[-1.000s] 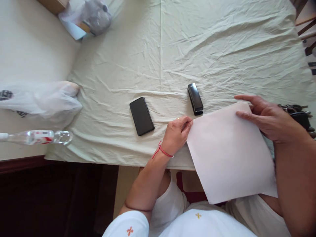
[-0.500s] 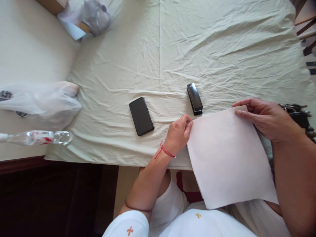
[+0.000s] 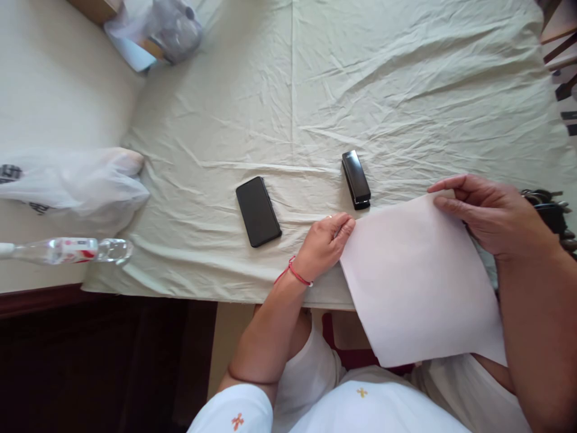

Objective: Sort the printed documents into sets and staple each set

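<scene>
A white sheet of paper (image 3: 419, 282) lies partly on the cloth-covered table (image 3: 315, 90) and hangs over its near edge toward my lap. My left hand (image 3: 323, 243), with a red thread at the wrist, pinches the sheet's far left corner. My right hand (image 3: 489, 213) pinches the far right corner, fingers closed on the paper's edge. A black stapler (image 3: 356, 179) lies just beyond the sheet, close to my left fingertips. A black phone (image 3: 258, 211) lies face down to the left of my left hand.
A bunch of keys (image 3: 550, 213) lies behind my right hand. A white plastic bag (image 3: 76, 180) and a clear plastic bottle (image 3: 67, 250) lie at the left. Another bag with boxes (image 3: 153, 30) sits at the far left corner. Chair parts (image 3: 561, 54) show at the right.
The sheet's near edge dipped toward my lap and came back up slightly. Both hands kept their grip on the far corners, shifting only a little.
</scene>
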`<action>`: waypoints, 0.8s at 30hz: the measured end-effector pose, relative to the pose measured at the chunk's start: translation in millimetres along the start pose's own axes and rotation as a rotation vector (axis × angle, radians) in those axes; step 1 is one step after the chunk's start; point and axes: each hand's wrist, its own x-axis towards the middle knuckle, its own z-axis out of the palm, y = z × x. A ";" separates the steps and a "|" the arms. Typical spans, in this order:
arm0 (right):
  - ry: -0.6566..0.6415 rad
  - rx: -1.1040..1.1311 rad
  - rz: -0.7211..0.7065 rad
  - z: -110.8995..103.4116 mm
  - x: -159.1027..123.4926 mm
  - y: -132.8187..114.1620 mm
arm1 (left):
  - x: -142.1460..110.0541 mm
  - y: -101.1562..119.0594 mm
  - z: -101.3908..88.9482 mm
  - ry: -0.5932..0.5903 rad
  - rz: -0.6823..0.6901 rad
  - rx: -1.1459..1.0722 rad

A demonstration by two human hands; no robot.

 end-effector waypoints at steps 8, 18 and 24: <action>-0.028 -0.023 -0.003 5.8 1.0 -2.5 | -1.6 -3.5 13.1 0.117 0.206 0.355; -0.053 -0.023 -0.048 10.9 3.1 1.8 | 1.4 7.0 18.8 -0.040 -0.013 0.489; -0.111 0.084 -0.011 16.4 2.4 -1.1 | 7.3 17.3 12.9 -0.162 -0.179 0.594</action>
